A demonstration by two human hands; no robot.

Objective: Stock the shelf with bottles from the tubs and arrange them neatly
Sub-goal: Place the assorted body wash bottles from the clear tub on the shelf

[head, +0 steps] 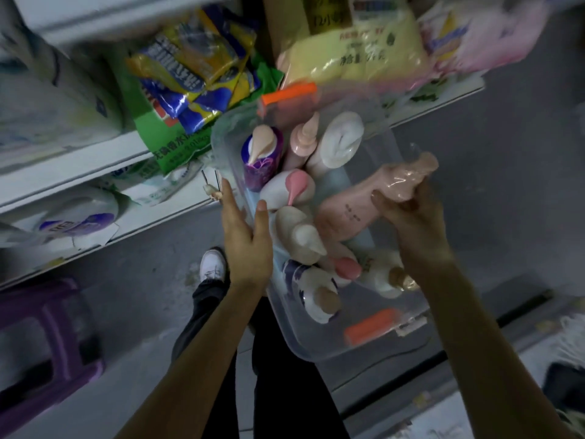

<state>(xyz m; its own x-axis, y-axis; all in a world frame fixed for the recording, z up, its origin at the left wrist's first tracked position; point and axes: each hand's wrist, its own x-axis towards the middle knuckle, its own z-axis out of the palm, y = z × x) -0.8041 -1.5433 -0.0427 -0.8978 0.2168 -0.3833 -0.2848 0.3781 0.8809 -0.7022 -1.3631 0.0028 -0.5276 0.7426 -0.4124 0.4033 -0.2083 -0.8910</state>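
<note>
Hands: right hand grips pink bottle; left hand flat, fingers straight, against clear tub.

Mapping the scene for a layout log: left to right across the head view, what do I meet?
Purple stool → white shoe → left hand → cream pump bottle → right hand gripping a pink bottle.

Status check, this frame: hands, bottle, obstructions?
Left hand rests on clear tub side, fingers straight. Right hand grips pink bottle above tub. Bagged goods crowd the shelf.
</note>
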